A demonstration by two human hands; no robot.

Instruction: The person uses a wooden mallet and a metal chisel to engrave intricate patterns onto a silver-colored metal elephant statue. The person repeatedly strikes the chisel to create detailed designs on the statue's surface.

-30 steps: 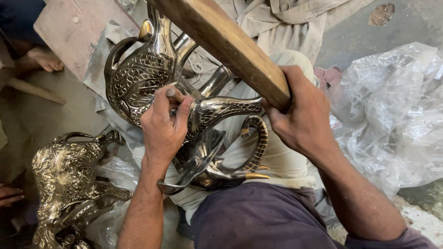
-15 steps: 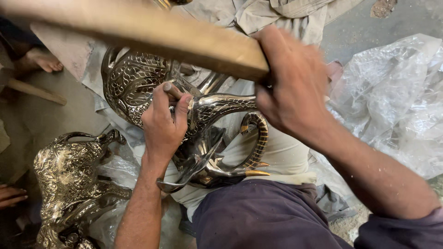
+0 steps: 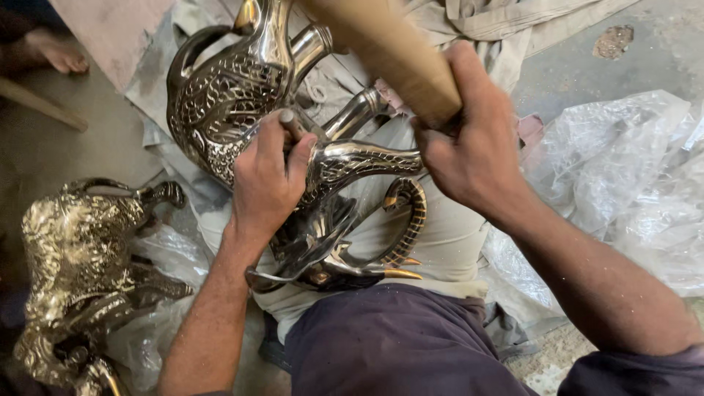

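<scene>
At far left a second brass elephant (image 3: 77,271) is lying. Our left hand (image 3: 265,180) is clamping the polished metal elephant (image 3: 242,103) on our lap, probably heavy, rigid, slippery, best gripped at the legs. Our right hand (image 3: 469,139) is gripping a wooden mallet handle (image 3: 389,51).

— What sort of place is this?

— A metalcraft workshop, worked at floor level. A polished, engraved metal elephant figure (image 3: 293,169) lies under the left hand (image 3: 268,180), and a second, duller brass figure (image 3: 77,271) sits left of that arm.

— Anything else?

— Crumpled plastic sheeting (image 3: 631,183) right of the right hand (image 3: 469,147), rough cloths (image 3: 469,22) above both hands, and a dusty concrete floor (image 3: 587,81).
</scene>
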